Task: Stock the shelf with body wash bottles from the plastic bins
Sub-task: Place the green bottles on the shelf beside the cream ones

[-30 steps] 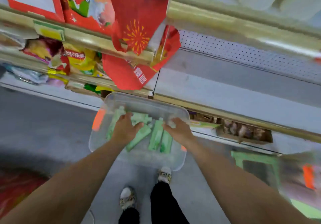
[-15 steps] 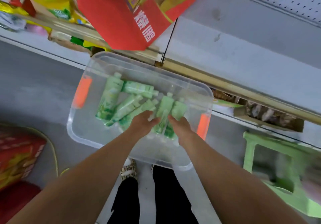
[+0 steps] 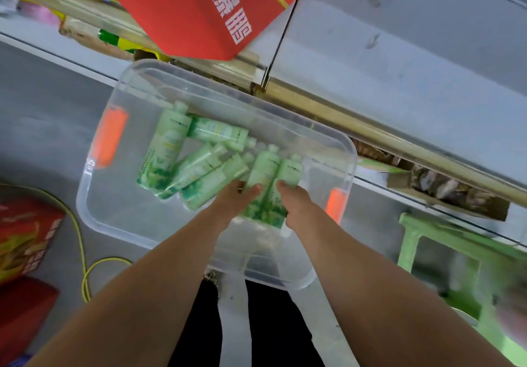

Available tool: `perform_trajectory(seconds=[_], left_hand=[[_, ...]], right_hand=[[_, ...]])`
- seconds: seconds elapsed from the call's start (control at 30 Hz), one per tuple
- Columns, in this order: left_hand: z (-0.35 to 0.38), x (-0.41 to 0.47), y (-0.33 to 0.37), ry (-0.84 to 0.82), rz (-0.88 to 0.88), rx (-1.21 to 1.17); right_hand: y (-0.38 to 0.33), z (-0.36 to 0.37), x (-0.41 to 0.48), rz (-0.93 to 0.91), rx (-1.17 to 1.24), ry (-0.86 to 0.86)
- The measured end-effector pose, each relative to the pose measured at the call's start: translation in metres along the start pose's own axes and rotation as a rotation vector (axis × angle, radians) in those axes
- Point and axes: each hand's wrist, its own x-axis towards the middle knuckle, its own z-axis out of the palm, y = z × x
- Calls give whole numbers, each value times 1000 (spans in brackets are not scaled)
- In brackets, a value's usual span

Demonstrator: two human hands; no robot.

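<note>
With the left grip (image 3: 236, 200) and right grip (image 3: 298, 205) curled round the two bottles (image 3: 266, 184) lying side by side at the right end of the clear bin (image 3: 85, 195), lift straight up clear of the rim, then stand both on the grey shelf (image 3: 413, 81) beyond.
</note>
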Motion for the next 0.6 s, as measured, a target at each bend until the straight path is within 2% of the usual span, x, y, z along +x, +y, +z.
perform_trajectory(seconds=[0.17, 0.4, 0.6], left_hand=[[-9, -4, 5, -132, -9, -66], [-13, -33, 18, -113, -149, -166], [-36, -90, 21, -234, -174, -454]], right_hand=[[2, -2, -2, 28, 67, -25], [7, -9, -32, 20, 107, -69], [0, -23, -93, -88, 166, -182]])
